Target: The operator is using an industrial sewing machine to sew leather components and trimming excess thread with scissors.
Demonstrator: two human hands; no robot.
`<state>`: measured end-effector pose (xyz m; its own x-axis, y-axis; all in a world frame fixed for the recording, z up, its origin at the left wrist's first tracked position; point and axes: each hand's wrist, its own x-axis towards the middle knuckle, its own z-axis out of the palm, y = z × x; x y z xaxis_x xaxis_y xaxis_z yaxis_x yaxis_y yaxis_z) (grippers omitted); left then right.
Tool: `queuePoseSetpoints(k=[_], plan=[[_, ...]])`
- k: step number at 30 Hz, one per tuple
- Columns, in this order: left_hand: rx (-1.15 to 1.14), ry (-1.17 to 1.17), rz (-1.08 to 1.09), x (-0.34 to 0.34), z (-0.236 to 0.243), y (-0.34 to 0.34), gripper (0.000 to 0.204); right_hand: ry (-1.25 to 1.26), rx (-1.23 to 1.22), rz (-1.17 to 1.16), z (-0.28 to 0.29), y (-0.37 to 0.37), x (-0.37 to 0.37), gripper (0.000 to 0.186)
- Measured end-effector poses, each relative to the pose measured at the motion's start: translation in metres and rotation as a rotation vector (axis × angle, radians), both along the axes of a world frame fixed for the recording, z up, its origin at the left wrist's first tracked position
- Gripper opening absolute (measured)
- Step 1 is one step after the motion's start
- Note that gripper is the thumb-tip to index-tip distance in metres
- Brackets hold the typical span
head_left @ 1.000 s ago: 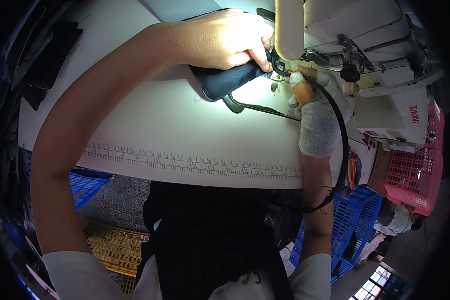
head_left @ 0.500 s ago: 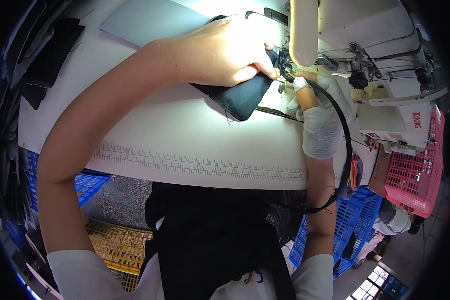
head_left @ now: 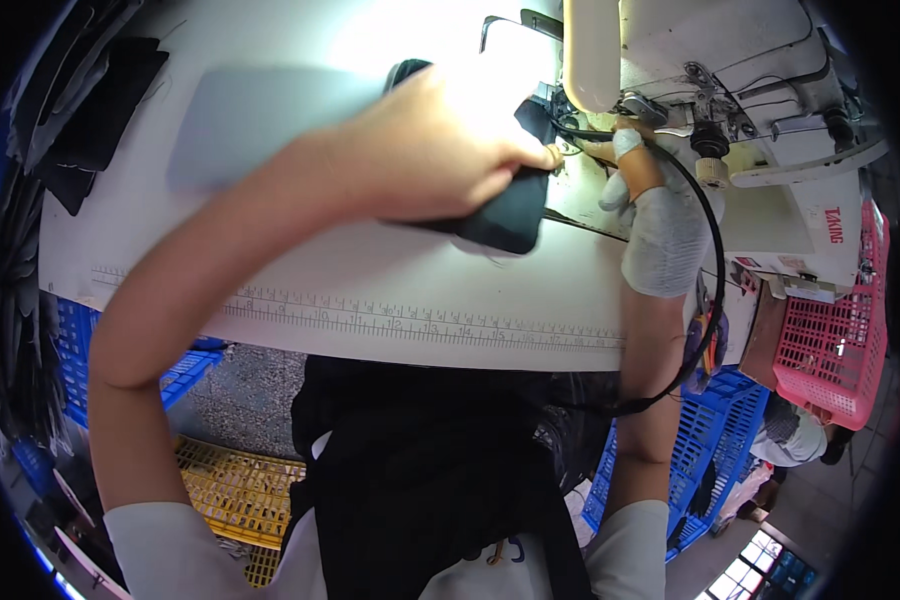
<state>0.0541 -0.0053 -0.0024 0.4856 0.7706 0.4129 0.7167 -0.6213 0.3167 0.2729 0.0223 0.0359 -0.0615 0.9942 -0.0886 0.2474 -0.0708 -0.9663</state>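
Observation:
My left hand [head_left: 440,140] is closed on a dark fabric piece [head_left: 510,218] lying on the white sewing table. It is blurred by motion, and its thumb side points at the sewing machine's needle area. The fabric's rounded corner sticks out below the hand, while the rest is hidden under the palm. My right hand [head_left: 658,215] wears a white glove that leaves some fingers bare. With those fingers it pinches a black cord-like strip [head_left: 705,205] beside the needle area. From there the strip loops down over my right forearm. The sewing machine [head_left: 592,60] stands directly above both hands.
A blue-grey sheet [head_left: 260,120] lies on the table [head_left: 450,275], whose front edge carries a printed ruler. Black fabric pieces [head_left: 95,120] are stacked at left. Blue [head_left: 720,450], yellow [head_left: 235,490] and pink [head_left: 830,335] baskets stand around; another person [head_left: 790,440] is partly visible at right.
My left hand and the dark fabric have turned and shifted slightly right, the corner now lower. My right hand has moved a little right with the strip, whose end now spans toward the fabric.

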Motion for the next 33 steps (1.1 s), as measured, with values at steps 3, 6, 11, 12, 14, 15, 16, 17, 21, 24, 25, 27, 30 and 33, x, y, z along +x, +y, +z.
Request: queuePoseSetpoints(k=[3, 6, 11, 12, 14, 15, 16, 17, 21, 24, 25, 27, 30, 33], plan=[[0.073, 0.079, 0.082, 0.021, 0.009, -0.014, 0.028, -0.049, 0.155, 0.174, 0.001, 0.0, 0.002, 0.018], [0.142, 0.098, 0.098, 0.023, 0.017, -0.016, 0.025, -0.308, 0.289, 0.398, -0.001, -0.003, 0.009, 0.025], [0.196, -0.004, 0.077, 0.026, 0.016, -0.021, 0.021, -0.651, 0.853, 0.559, -0.014, -0.035, 0.028, 0.03], [0.121, -0.032, 0.083, 0.027, 0.014, -0.031, 0.02, -0.646, 0.856, 0.546, -0.013, -0.043, 0.03, 0.03], [-0.027, -0.092, 0.077, 0.029, 0.009, -0.039, 0.02, -0.76, 0.838, 0.714, -0.006, -0.053, 0.035, 0.036], [-0.028, -0.083, 0.061, 0.026, 0.006, -0.038, 0.02, -0.757, 0.833, 0.696, -0.005, -0.056, 0.035, 0.036], [-0.02, -0.102, 0.035, 0.021, 0.002, -0.037, 0.021, -0.756, 0.815, 0.717, -0.003, -0.059, 0.035, 0.036], [-0.01, -0.122, 0.005, 0.017, -0.001, -0.034, 0.022, -0.758, 0.798, 0.735, -0.001, -0.06, 0.034, 0.037], [-0.018, -0.148, -0.07, 0.008, -0.003, -0.022, 0.026, -0.727, 0.75, 0.76, -0.004, -0.058, 0.036, 0.038], [-0.09, -0.152, -0.091, 0.003, -0.001, -0.013, 0.032, -0.664, 0.71, 0.773, -0.01, -0.054, 0.035, 0.036], [-0.088, -0.148, -0.094, 0.001, -0.001, -0.01, 0.032, -0.663, 0.712, 0.769, -0.011, -0.054, 0.035, 0.036], [-0.12, -0.166, -0.079, -0.004, -0.004, -0.003, 0.033, -0.687, 0.731, 0.74, -0.012, -0.054, 0.033, 0.034], [-0.149, -0.192, -0.064, -0.009, -0.005, 0.007, 0.033, -0.718, 0.749, 0.714, -0.017, -0.053, 0.032, 0.032], [-0.214, -0.246, -0.031, -0.009, 0.004, 0.015, 0.033, -0.633, 0.799, 0.696, -0.026, -0.048, 0.033, 0.033]])
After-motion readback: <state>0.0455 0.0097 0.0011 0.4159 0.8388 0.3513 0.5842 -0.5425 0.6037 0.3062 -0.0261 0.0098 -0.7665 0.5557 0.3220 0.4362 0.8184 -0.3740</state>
